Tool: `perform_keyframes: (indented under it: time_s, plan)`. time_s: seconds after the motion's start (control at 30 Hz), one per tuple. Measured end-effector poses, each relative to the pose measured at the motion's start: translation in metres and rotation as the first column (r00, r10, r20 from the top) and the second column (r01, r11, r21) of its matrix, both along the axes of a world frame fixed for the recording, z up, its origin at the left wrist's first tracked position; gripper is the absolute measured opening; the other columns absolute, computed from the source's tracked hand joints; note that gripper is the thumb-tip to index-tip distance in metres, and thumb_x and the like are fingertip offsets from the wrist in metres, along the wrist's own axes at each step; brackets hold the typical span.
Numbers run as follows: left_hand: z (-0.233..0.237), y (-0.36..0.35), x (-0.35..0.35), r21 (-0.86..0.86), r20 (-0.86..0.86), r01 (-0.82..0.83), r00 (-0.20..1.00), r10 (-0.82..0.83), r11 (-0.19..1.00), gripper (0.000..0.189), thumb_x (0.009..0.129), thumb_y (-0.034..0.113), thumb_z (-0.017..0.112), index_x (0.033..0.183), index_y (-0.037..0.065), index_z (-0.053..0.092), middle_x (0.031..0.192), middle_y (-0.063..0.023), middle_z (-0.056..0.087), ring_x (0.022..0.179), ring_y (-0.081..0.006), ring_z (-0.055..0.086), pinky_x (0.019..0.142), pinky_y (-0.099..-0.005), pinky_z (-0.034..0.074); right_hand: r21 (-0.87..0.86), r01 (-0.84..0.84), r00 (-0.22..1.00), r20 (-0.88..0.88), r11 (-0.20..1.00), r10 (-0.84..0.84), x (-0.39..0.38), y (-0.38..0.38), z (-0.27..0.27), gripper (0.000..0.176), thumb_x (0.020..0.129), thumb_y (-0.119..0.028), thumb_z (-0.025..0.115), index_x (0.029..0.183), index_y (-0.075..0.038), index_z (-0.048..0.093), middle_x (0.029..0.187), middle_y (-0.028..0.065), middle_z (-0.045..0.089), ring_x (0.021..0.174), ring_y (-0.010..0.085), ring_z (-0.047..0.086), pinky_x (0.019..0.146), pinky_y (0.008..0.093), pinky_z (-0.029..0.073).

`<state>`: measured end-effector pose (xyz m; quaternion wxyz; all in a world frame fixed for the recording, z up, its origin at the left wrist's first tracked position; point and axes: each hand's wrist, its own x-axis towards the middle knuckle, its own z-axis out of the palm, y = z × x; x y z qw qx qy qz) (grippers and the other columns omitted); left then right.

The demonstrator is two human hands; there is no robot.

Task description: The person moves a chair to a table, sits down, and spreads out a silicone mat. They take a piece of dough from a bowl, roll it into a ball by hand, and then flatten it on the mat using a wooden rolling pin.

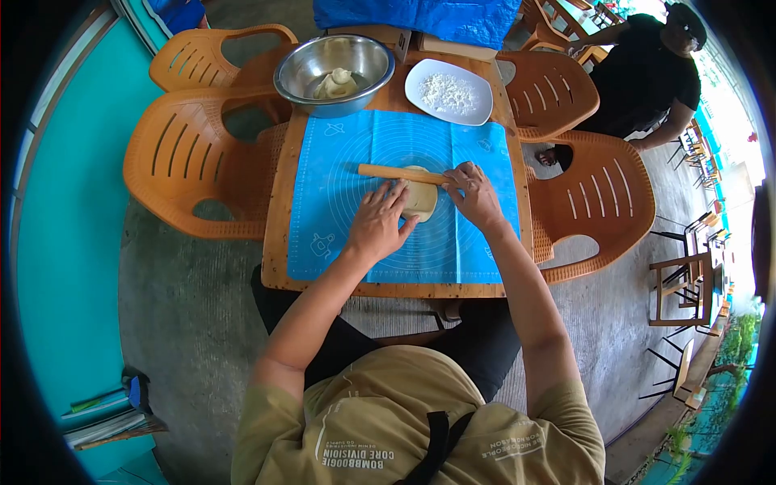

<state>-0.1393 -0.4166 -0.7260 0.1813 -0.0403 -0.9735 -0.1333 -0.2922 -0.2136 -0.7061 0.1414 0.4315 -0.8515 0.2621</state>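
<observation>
A flattened piece of dough (421,202) lies on the blue baking mat (339,218) in front of me. Across its far part rests a wooden rolling pin (396,172), slightly slanted. My right hand (475,196) is closed over the pin's right end. Fingers stretched out, my left hand (380,218) lies flat at the dough's left edge, with its fingertips just below the pin and the thumb on the dough.
Behind the mat stand a steel bowl (293,77) with more dough (336,83) and a white plate (477,111) of flour (447,93). Orange chairs (182,162) flank the wooden table (277,234). A person (647,77) in black stands at the right beyond the chairs.
</observation>
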Motion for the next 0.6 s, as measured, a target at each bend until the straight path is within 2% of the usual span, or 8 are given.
perform_keyframes:
  time_s: [0.23, 0.5, 0.6]
  plan:
    - [0.008, 0.009, -0.003, -0.016, 0.095, -0.038, 0.995, 0.04, 0.999, 0.064, 0.104, 0.05, 0.046, 0.145, 0.002, 0.052, 0.15, -0.013, 0.053, 0.141, -0.0339, 0.045, 0.113, -0.0515, 0.036, 0.001, -0.013, 1.0, -0.004, 1.0, 0.013, -0.003, 0.0, -0.006, 0.022, 0.087, -0.017, 0.074, 0.107, -0.007, 0.071, 0.102, 0.0097, 0.064, 0.098, 0.0309, 0.062, 0.088, 0.0427, 0.051]
    - [-0.001, 0.011, -0.002, -0.072, 0.022, -0.044, 0.999, 0.045, 0.996, 0.063, 0.103, 0.051, 0.048, 0.142, 0.003, 0.056, 0.147, -0.0115, 0.057, 0.14, -0.0331, 0.045, 0.112, -0.0549, 0.036, 0.059, -0.051, 0.999, -0.01, 0.997, 0.052, -0.003, 0.0, 0.004, 0.025, 0.089, -0.012, 0.072, 0.112, -0.004, 0.067, 0.104, 0.0109, 0.066, 0.099, 0.0318, 0.062, 0.091, 0.0413, 0.05]
    - [-0.001, 0.01, -0.002, -0.066, 0.008, -0.044, 0.999, 0.045, 0.997, 0.063, 0.102, 0.052, 0.048, 0.14, 0.003, 0.058, 0.147, -0.0115, 0.056, 0.14, -0.0331, 0.045, 0.111, -0.0559, 0.036, 0.056, -0.127, 0.992, 0.032, 0.99, 0.126, -0.012, 0.001, 0.003, 0.025, 0.09, -0.013, 0.071, 0.113, -0.004, 0.066, 0.104, 0.0108, 0.066, 0.1, 0.0316, 0.062, 0.092, 0.0414, 0.049]
